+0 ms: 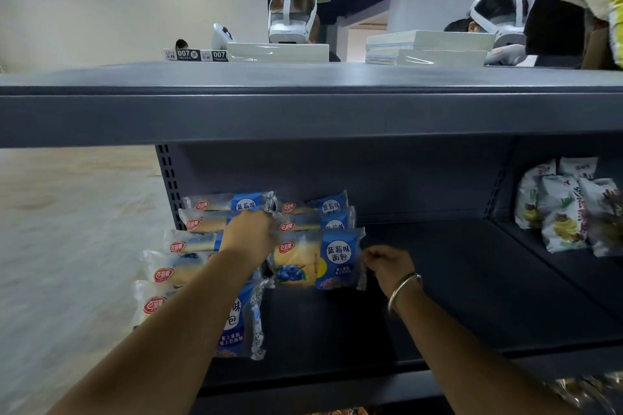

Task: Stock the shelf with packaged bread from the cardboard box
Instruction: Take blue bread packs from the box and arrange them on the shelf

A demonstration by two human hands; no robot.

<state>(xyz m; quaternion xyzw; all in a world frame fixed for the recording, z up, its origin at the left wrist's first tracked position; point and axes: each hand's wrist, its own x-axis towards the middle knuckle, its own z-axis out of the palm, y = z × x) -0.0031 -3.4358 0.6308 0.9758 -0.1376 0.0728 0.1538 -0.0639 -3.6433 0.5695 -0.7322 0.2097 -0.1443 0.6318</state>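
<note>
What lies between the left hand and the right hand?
One blueberry bread packet, held between the left hand and right hand, in the head view.

The bread packets [317, 259] are clear and blue with red oval logos, white lettering and printed blueberries, the shelf [472, 280] is dark grey, and the snack bags [566, 209] are white with yellow bananas.

Both bare forearms reach forward and up from below. The left hand [249, 234] is curled, knuckles toward us, its fingers pinching something. The right hand [387, 264] (a metal bangle sits on that wrist) is closed in a fist-like pinch, held slightly lower.
</note>
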